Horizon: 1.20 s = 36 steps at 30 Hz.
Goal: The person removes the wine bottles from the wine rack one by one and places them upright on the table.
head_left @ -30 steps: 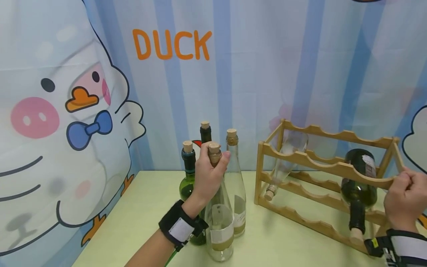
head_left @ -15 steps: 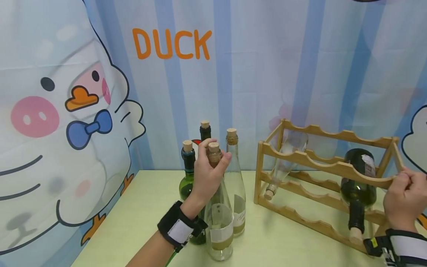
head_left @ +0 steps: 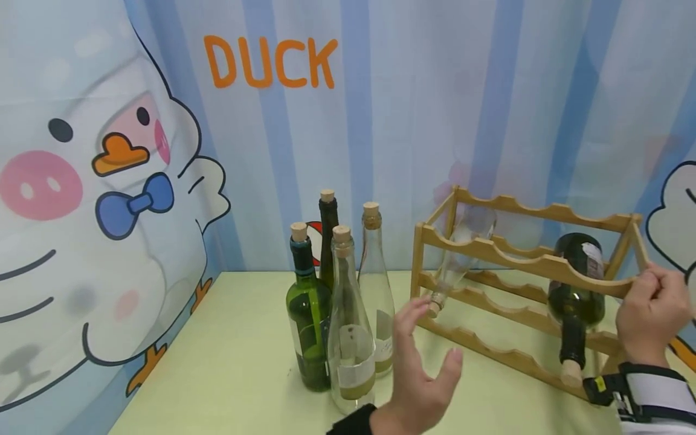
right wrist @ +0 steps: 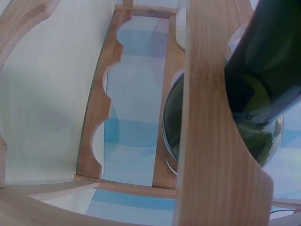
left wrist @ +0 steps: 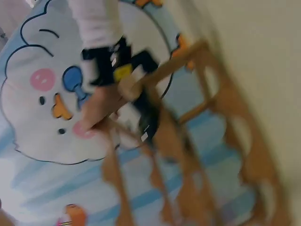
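My left hand (head_left: 417,377) hovers in front of the rack's left end, its fingers spread from the thumb and nothing between them. With curled fingers my right hand (head_left: 652,311) grips the front right corner of the wooden wine rack (head_left: 489,248). A dark green wine bottle (head_left: 576,299) lies in the rack, corked neck toward me. On the rack's left side a clear bottle (head_left: 462,251) also slants forward, cork low. Left of my left hand stand a clear corked bottle (head_left: 350,338), another clear bottle (head_left: 377,284), a green bottle (head_left: 310,308) and a dark-necked bottle (head_left: 328,235).
The pale yellow table (head_left: 244,362) stretches under everything. A blue striped curtain (head_left: 446,90) with duck drawings hangs behind. In the right wrist view, scalloped wooden rails (right wrist: 221,141) cross in front of a green bottle (right wrist: 268,66). The left wrist view is blurred.
My left hand has let go of the front clear bottle's neck and moved down and right toward the rack. The right hand keeps its grip; the head view has shifted slightly.
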Motion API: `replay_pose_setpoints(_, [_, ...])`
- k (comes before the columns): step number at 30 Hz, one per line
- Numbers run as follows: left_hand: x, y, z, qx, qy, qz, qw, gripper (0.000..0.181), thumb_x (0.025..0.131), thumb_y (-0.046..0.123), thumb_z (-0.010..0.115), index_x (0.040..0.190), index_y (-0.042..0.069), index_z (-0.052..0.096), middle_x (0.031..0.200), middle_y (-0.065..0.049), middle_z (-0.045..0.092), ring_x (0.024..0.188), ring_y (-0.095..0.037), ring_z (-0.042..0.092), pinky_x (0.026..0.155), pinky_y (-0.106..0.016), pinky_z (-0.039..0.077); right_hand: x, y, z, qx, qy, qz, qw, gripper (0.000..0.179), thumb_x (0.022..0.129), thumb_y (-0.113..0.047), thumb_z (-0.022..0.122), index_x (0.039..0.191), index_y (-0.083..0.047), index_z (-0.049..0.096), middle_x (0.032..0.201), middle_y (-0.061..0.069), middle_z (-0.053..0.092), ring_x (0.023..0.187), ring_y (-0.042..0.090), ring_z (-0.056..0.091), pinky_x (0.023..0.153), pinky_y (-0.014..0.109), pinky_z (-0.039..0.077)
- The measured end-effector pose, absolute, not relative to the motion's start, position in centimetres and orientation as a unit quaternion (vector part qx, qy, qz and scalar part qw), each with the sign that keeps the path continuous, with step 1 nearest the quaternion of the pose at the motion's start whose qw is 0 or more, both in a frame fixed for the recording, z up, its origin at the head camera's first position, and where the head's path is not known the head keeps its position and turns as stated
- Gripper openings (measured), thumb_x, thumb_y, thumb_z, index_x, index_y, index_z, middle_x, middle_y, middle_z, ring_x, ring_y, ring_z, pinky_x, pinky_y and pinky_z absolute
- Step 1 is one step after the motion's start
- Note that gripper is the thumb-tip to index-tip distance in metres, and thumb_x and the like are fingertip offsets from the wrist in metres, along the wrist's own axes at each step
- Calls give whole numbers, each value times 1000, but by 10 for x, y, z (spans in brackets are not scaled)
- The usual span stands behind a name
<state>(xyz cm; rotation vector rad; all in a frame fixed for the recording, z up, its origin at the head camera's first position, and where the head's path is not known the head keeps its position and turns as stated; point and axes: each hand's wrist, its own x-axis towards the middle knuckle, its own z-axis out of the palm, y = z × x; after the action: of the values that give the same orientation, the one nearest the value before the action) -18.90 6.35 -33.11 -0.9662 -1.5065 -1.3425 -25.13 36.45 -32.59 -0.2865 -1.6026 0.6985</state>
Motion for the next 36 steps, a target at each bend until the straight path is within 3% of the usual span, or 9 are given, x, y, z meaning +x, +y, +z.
replay_pose_setpoints(4, [-200, 94, -373, -213, -686, -662, 216, 60, 82, 11, 54, 133, 12, 24, 134, -6, 30, 122, -19, 31, 101, -43, 25, -255, 364, -326, -133, -699, 314, 629, 32, 90, -10, 33, 93, 14, 54, 86, 25, 56, 67, -22, 21, 57, 9, 19])
replay_pose_setpoints(7, [-220, 108, -390, -96, -677, -715, 148, 66, 78, 13, 59, 135, 13, 24, 134, -4, 29, 122, -22, 29, 97, -50, 26, -257, 365, -327, -139, -693, 320, 631, 31, 89, -9, 33, 92, 14, 55, 96, 30, 57, 69, -23, 21, 58, 10, 19])
replay_pose_setpoints(11, [-247, 119, -401, -21, -656, -743, 129, 78, 71, 13, 66, 135, 8, 23, 131, -8, 32, 119, -26, 33, 92, -47, 34, -257, 366, -327, -140, -689, 318, 636, 30, 88, -8, 34, 91, 14, 55, 97, 31, 57, 71, -24, 21, 58, 11, 18])
replay_pose_setpoints(17, [-273, 124, -406, 8, -613, -788, 61, 92, 74, 19, 71, 140, 5, 10, 126, -14, 40, 111, -29, 41, 83, -38, 44, -256, 366, -325, -139, -687, 316, 639, 31, 89, -7, 33, 91, 15, 55, 93, 32, 56, 70, -23, 20, 56, 22, 22])
replay_pose_setpoints(21, [-285, 129, -406, 5, -599, -800, 43, 94, 75, 25, 71, 142, 7, 7, 127, -17, 40, 104, -26, 44, 80, -34, 44, -256, 367, -324, -140, -684, 315, 642, 31, 88, -7, 33, 91, 15, 56, 90, 31, 56, 68, -22, 20, 55, 18, 22])
replay_pose_setpoints(28, [-302, 136, -413, 2, -590, -806, 58, 89, 74, 32, 72, 142, 22, 15, 92, -3, 45, 80, -14, 42, 69, -27, 41, -256, 365, -322, -135, -677, 323, 647, 30, 87, -7, 34, 88, 15, 55, 94, 32, 57, 70, -24, 23, 58, 14, 19])
replay_pose_setpoints(31, [-306, 138, -415, -13, -577, -814, 73, 88, 74, 33, 72, 142, 27, 17, 116, -8, 46, 97, -19, 46, 76, -32, 45, -256, 367, -324, -124, -681, 323, 646, 30, 88, -8, 33, 87, 14, 54, 95, 32, 57, 72, -25, 24, 59, 9, 19])
replay_pose_setpoints(33, [-309, 139, -416, -24, -567, -819, 83, 85, 74, 34, 72, 141, 28, 20, 135, -14, 35, 112, -24, 43, 84, -36, 45, -255, 368, -325, -114, -685, 320, 644, 31, 88, -9, 33, 87, 14, 53, 95, 33, 57, 71, -24, 24, 59, 9, 19])
replay_pose_setpoints(36, [-312, 140, -417, -29, -571, -813, 108, 74, 76, 33, 70, 139, 26, 30, 140, -16, 32, 123, -29, 39, 90, -39, 44, -254, 367, -326, -111, -685, 317, 647, 31, 88, -9, 33, 88, 14, 54, 93, 32, 57, 68, -22, 24, 57, 7, 19])
